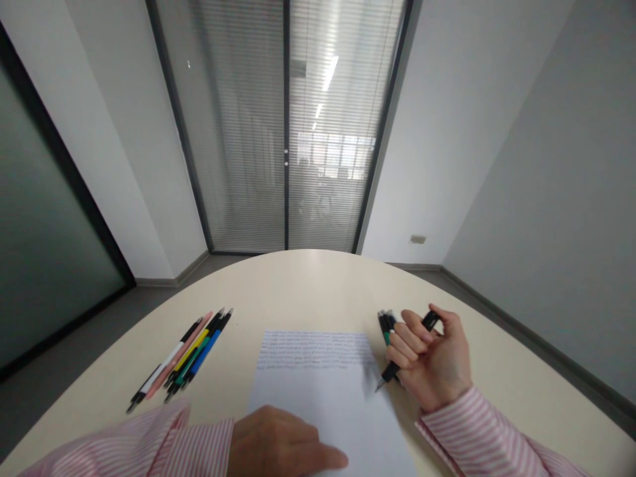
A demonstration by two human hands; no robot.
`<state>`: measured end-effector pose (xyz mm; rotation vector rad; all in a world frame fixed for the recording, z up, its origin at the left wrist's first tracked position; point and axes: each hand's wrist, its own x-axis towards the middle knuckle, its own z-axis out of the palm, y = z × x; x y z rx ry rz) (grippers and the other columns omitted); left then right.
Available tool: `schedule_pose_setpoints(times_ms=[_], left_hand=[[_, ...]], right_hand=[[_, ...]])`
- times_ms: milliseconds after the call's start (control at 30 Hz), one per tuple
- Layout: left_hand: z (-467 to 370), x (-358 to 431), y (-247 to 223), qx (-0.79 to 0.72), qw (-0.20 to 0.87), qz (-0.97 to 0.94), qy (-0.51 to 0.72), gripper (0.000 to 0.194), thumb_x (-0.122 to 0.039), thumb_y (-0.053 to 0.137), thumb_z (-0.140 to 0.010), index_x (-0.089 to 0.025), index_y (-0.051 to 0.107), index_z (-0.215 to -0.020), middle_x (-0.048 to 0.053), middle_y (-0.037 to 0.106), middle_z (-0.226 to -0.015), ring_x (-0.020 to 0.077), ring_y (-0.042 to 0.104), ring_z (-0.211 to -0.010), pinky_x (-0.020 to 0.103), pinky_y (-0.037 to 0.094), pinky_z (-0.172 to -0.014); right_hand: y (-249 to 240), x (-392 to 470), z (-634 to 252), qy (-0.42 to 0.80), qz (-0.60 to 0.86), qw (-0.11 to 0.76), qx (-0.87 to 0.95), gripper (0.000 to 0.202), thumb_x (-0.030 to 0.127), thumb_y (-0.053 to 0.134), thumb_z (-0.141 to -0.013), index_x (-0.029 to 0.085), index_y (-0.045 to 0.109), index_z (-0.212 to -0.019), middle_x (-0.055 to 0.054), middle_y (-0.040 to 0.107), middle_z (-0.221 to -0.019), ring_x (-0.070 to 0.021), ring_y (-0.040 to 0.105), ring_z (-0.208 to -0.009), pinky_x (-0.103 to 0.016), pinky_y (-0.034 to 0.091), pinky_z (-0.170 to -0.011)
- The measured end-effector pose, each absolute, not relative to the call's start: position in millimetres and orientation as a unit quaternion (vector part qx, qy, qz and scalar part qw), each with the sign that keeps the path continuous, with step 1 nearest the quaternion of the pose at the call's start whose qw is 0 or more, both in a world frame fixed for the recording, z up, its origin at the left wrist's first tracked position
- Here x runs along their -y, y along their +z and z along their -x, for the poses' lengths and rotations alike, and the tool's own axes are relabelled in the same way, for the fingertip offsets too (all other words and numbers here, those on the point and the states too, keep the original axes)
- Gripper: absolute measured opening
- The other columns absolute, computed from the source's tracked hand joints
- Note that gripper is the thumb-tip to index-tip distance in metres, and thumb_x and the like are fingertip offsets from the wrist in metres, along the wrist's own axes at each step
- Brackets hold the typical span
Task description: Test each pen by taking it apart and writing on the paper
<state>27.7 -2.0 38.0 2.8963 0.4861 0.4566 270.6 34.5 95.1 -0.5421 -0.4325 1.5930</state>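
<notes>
A black pen (391,371) is in the fist of my right hand (431,358). My thumb presses near its upper end, and its tip points down and left over the right edge of the paper. Rows of handwriting fill the top part of the white paper sheet (318,397); the lower part is blank. My left hand (278,440) lies flat on the lower left of the sheet, a finger stretched to the right, holding nothing. Several pens (384,324), one with green on it, lie partly hidden behind my right hand.
A row of several pens (183,358) in white, pink, yellow, green and blue lies at the left of the round-edged cream table (318,285). Beyond the table stands a glass partition with blinds (238,132). Walls flank it, with a socket plate (418,239) low on the right.
</notes>
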Motion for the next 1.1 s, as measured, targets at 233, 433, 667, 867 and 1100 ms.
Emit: schedule_pose_setpoints(times_ms=[233, 433, 667, 867, 1100], left_hand=[[-31.2, 5.8, 39.9, -0.176, 0.086, -0.965, 0.176, 0.059, -0.047, 0.009, -0.099, -0.023, 0.062, -0.106, 0.001, 0.065, -0.064, 0.0151, 0.056, -0.054, 0.027, 0.035, -0.052], [-29.7, 0.7, 30.0, -0.173, 0.086, -0.968, 0.160, 0.058, -0.046, 0.009, -0.099, -0.022, 0.061, -0.108, 0.001, 0.064, -0.065, 0.0150, 0.058, -0.056, 0.026, 0.035, -0.052], [-30.1, -2.6, 19.6, -0.156, 0.097, -0.965, 0.185, 0.054, -0.047, 0.013, -0.099, -0.024, 0.061, -0.108, 0.000, 0.063, -0.062, 0.0147, 0.057, -0.053, 0.027, 0.033, -0.051], [-31.0, 9.2, 29.7, -0.193, 0.089, -0.961, 0.177, 0.060, -0.046, 0.006, -0.099, -0.024, 0.061, -0.107, 0.001, 0.065, -0.067, 0.0158, 0.059, -0.057, 0.028, 0.035, -0.055], [-29.7, 7.8, 25.0, -0.199, 0.094, -0.956, 0.195, 0.054, -0.047, 0.013, -0.099, -0.025, 0.061, -0.107, 0.001, 0.065, -0.066, 0.0158, 0.059, -0.057, 0.027, 0.035, -0.056]], right_hand=[[93.0, -35.3, -271.1, 0.682, 0.267, 0.645, 0.219, 0.052, 0.057, 0.041, -0.080, 0.024, 0.027, -0.042, 0.012, 0.008, -0.044, -0.0076, 0.000, -0.040, -0.018, 0.015, -0.029], [88.9, -35.9, -265.8, 0.689, 0.240, 0.664, 0.165, 0.053, 0.052, 0.047, -0.081, 0.020, 0.041, -0.040, 0.013, 0.009, -0.043, -0.0064, 0.002, -0.038, -0.016, 0.014, -0.028], [74.8, -35.3, -250.3, 0.615, 0.301, 0.680, 0.261, 0.033, 0.034, 0.067, -0.081, 0.012, 0.066, -0.105, 0.010, 0.043, -0.040, -0.0058, 0.036, -0.034, -0.015, 0.037, -0.036], [57.8, -21.2, -243.1, 0.398, 0.439, 0.600, 0.538, 0.057, 0.060, 0.036, -0.090, 0.016, 0.072, -0.093, -0.002, 0.060, -0.057, -0.0161, 0.054, -0.052, -0.030, 0.046, -0.055], [49.9, -26.9, -242.2, 0.299, 0.523, 0.506, 0.618, 0.018, 0.038, 0.064, -0.078, 0.021, 0.058, -0.078, 0.003, 0.057, -0.060, -0.0127, 0.054, -0.048, -0.023, 0.047, -0.043]])
